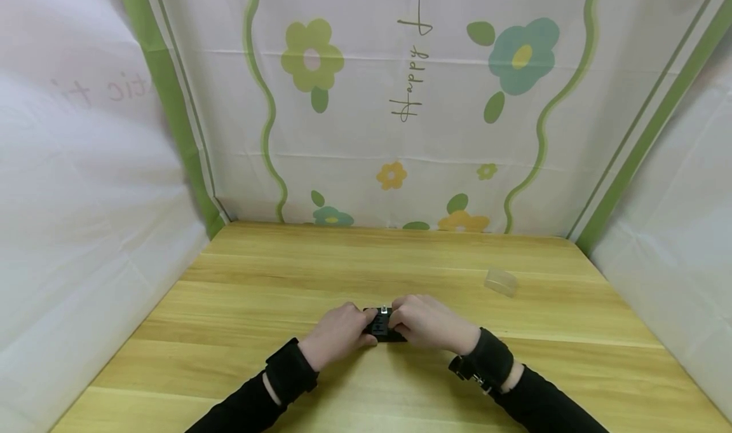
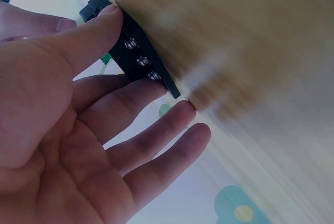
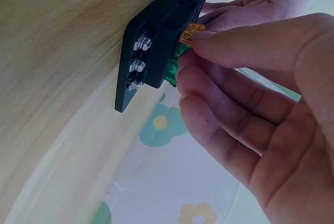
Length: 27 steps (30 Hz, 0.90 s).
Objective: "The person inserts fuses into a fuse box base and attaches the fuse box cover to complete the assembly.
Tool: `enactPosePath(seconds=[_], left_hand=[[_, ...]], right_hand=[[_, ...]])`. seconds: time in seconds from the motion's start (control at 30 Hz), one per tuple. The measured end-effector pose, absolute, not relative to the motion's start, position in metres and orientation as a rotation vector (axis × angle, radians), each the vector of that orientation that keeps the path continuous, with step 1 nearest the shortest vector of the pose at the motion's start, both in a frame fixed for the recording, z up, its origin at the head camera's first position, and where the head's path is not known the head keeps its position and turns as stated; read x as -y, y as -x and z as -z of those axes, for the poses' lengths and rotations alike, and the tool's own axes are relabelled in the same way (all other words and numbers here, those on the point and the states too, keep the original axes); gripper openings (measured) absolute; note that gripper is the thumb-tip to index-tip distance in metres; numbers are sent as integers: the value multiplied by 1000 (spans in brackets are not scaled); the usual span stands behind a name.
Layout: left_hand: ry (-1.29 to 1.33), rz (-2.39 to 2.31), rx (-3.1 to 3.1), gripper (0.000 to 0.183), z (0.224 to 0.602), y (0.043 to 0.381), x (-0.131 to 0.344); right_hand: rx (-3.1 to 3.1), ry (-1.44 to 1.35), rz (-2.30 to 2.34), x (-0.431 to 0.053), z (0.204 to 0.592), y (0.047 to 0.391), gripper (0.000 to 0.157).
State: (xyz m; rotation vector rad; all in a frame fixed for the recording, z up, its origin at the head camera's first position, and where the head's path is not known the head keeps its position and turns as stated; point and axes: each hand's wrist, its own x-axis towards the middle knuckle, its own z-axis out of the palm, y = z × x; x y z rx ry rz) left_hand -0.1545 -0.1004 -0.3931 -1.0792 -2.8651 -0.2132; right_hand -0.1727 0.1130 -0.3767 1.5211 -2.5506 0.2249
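Yellow wood-grain tabletop [image 1: 229, 318] meets flowered white cloth [image 1: 354, 128] reading "Happy"; left hand [image 1: 340, 332] grips black plastic block [image 3: 159, 41], right hand [image 1: 431, 322] pinches orange translucent piece [image 3: 189, 33].

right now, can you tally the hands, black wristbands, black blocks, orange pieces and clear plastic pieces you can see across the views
Hands: 2 (left hand, right hand)
Black wristbands: 2 (left wristband, right wristband)
Black block: 1
Orange piece: 1
Clear plastic piece: 1
Total visible: 7
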Motion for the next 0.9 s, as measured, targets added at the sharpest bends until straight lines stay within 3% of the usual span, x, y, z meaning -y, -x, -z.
enactPosePath(seconds=[0.9], left_hand=[[1082, 194, 2841, 30, 395, 154, 101]], right_hand=[[2521, -1498, -282, -111, 379, 171, 18]])
